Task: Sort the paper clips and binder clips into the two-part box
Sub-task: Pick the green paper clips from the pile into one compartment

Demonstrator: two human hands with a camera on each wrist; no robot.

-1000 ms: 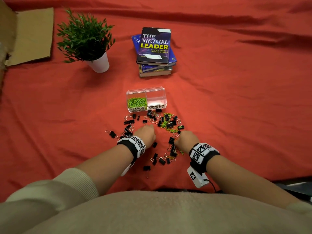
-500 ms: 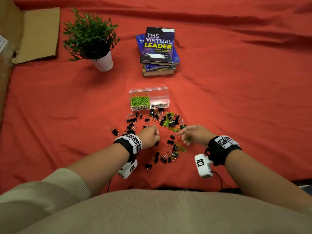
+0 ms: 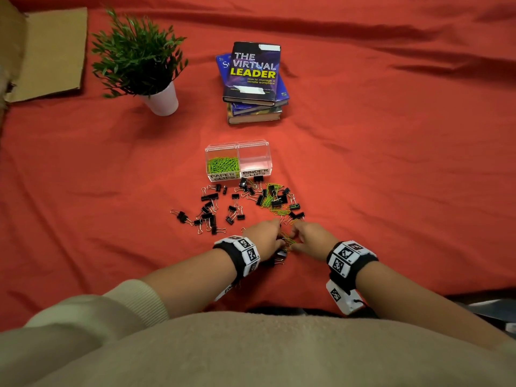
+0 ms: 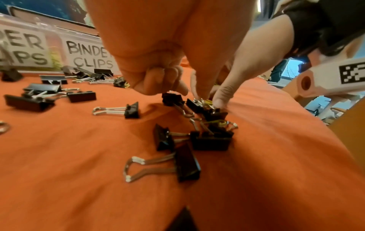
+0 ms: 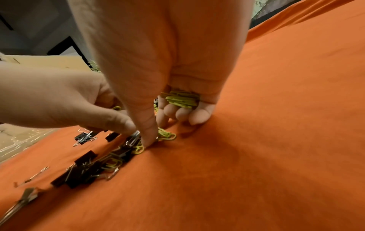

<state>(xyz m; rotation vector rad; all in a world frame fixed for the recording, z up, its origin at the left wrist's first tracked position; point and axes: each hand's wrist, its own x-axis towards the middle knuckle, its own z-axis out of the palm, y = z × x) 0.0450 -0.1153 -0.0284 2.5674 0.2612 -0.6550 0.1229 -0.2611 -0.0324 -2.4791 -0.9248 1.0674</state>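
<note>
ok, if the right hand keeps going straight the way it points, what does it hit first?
The right hand touches the green paper clips on the cloth at its fingertips; just beyond them, likely the left hand. Depth unclear.

Loose clips [image 3: 240,205] before box [image 3: 238,145]

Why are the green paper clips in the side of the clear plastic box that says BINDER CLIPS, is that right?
Not quite. In the head view, the green paper clips lie in the side of the clear plastic box labelled PAPER CLIPS; the BINDER CLIPS side holds none.
</note>
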